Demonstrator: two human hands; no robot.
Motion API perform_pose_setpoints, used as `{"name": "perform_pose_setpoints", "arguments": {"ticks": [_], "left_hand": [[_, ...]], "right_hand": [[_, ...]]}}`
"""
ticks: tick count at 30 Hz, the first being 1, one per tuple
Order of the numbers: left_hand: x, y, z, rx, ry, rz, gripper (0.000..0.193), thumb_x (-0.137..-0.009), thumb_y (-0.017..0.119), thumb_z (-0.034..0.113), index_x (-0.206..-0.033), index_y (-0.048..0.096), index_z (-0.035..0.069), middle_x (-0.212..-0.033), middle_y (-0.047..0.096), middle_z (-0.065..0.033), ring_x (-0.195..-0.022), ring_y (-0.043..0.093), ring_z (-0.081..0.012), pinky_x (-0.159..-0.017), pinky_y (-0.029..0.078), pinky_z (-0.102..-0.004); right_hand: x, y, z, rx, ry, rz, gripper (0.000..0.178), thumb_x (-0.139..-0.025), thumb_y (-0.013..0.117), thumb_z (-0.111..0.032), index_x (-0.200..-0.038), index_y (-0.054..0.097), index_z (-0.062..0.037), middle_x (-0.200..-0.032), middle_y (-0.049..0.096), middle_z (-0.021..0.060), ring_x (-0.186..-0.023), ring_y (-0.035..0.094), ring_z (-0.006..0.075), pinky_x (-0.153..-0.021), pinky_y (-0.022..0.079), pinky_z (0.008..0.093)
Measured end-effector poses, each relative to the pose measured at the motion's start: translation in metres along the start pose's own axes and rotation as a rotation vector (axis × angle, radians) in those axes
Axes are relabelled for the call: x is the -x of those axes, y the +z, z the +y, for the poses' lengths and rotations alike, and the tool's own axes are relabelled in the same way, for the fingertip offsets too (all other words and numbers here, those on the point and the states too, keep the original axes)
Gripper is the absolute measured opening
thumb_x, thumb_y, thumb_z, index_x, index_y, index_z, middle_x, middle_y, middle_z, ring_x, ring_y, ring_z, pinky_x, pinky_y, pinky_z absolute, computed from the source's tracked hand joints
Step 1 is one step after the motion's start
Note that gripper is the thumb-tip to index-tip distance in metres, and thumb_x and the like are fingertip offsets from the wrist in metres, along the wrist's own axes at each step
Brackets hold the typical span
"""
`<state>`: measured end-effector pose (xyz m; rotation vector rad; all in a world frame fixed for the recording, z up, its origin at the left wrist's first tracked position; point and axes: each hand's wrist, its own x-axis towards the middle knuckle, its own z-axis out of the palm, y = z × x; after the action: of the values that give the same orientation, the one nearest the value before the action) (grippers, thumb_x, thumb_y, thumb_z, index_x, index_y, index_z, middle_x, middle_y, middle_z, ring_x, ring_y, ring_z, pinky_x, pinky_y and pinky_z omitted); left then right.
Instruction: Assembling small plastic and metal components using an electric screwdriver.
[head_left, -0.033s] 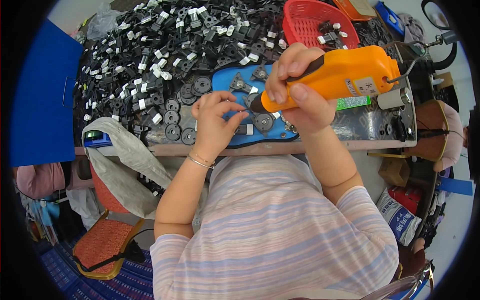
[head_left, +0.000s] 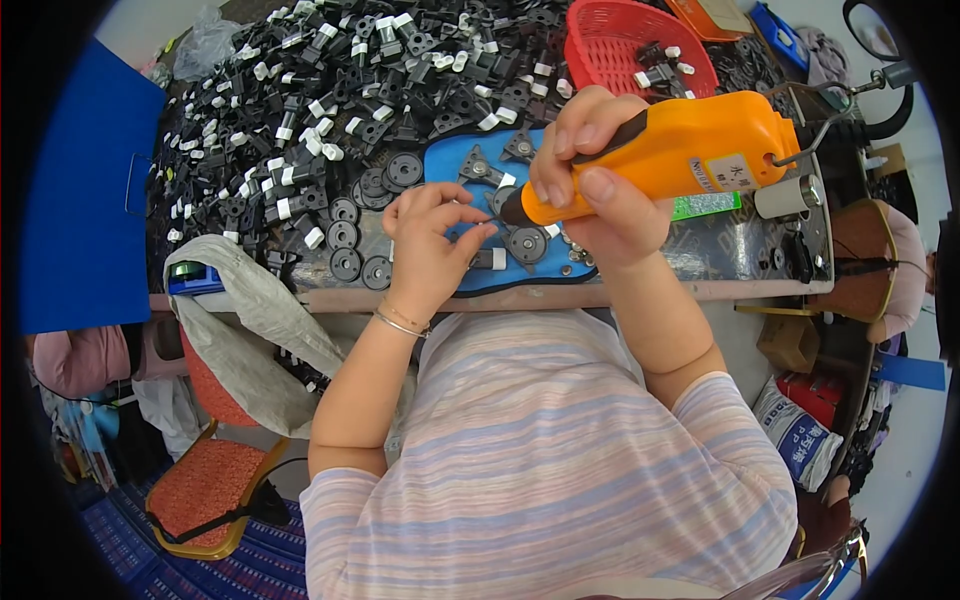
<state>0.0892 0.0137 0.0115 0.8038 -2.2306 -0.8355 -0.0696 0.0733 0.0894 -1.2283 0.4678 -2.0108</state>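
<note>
My right hand is wrapped round an orange electric screwdriver, its dark nose angled down to the left. Close to that nose is my left hand, thumb and fingers drawn together; whatever they pinch is too small to make out. Under both hands lies a blue mat. It bears several black bracket parts with white ends. A black disc sits on one part just below the screwdriver nose. Small metal fasteners lie at the mat's right. Loose black discs lie left of my left hand.
A large heap of black-and-white parts covers the table's left and back. A red basket stands behind the screwdriver, which hangs from a metal hook. A grey cloth drapes over the front left edge. A roll lies right.
</note>
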Motion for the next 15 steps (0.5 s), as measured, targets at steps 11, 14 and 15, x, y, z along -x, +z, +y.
{"name": "perform_pose_setpoints", "arguments": {"ticks": [11, 14, 15], "left_hand": [[-0.0009, 0.0011, 0.0086, -0.208, 0.179, 0.109, 0.012, -0.066, 0.074, 0.018, -0.071, 0.064, 0.013, -0.092, 0.059, 0.003, -0.097, 0.05, -0.0201, -0.094, 0.023, -0.0449], [-0.0008, 0.0022, 0.0085, -0.233, 0.191, 0.114, 0.013, -0.068, 0.073, 0.017, -0.073, 0.062, 0.012, -0.088, 0.059, 0.0023, -0.094, 0.052, -0.0198, -0.094, 0.024, -0.0443], [-0.0005, 0.0036, 0.0063, -0.193, 0.164, 0.084, 0.013, -0.069, 0.072, 0.017, -0.074, 0.062, 0.011, -0.084, 0.059, 0.0012, -0.09, 0.053, -0.0202, -0.094, 0.024, -0.0433]], "right_hand": [[0.0011, 0.0, -0.0012, 0.142, 0.036, 0.011, 0.022, -0.072, 0.065, -0.002, -0.09, 0.053, -0.0003, -0.086, 0.052, 0.0108, -0.071, 0.053, 0.0136, -0.062, 0.045, 0.0235], [0.0013, -0.0087, -0.0002, 0.243, 0.041, -0.112, 0.022, -0.079, 0.062, -0.01, -0.096, 0.049, -0.0025, -0.093, 0.047, 0.0116, -0.063, 0.054, 0.0155, -0.06, 0.046, 0.0276], [0.001, -0.0067, 0.0007, 0.244, 0.041, -0.112, 0.022, -0.079, 0.062, -0.01, -0.096, 0.049, -0.0025, -0.093, 0.047, 0.0116, -0.063, 0.054, 0.0155, -0.06, 0.046, 0.0276]]}}
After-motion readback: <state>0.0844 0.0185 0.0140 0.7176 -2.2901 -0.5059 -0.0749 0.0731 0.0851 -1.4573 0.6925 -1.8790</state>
